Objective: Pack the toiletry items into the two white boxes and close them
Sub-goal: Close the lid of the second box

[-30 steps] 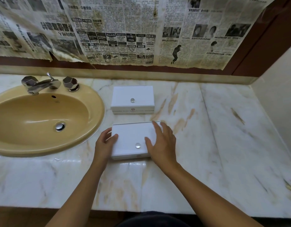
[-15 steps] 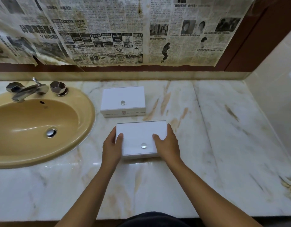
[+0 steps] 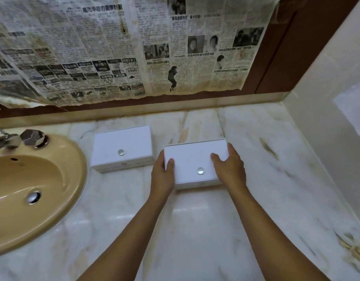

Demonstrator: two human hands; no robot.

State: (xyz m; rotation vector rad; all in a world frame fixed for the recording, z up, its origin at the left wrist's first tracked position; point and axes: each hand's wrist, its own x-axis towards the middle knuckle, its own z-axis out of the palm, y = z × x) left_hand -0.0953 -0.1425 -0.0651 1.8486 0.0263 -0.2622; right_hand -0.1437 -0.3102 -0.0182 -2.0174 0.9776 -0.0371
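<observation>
A pale marble worktop (image 3: 266,209) with brown veins runs across the room, glossy enough to catch the light in front of the person. Above it, yellowed newspaper sheets (image 3: 118,49) hang over the back wall, their lower edge ragged against a dark red-brown band. At the left, a mustard-coloured oval sink (image 3: 17,216) is set into the marble, with a metal drain (image 3: 33,197) in its bowl and a faceted metal tap knob (image 3: 32,138) on its back rim beside the spout. A cream tiled side wall (image 3: 327,118) closes off the right end.

Two white boxes sit towards the back of the marble, both with their lids down. The far box (image 3: 122,148) stands just right of the sink rim, untouched, with a small clear knob (image 3: 121,152) on its lid and a tiny reddish mark on its front face. The near box (image 3: 195,164) is just beside it on the right, a narrow gap between the two, and carries its own clear knob (image 3: 200,170) near the front edge.

Both bare forearms reach in from below. The left hand (image 3: 161,175) grips the left end of the near box, thumb lying on the lid and the fingers wrapped down the side. The right hand (image 3: 229,169) holds the right end the same way, thumb on top, fingers curled round the far corner. I cannot tell whether the box rests on the marble or is lifted just off it.
</observation>
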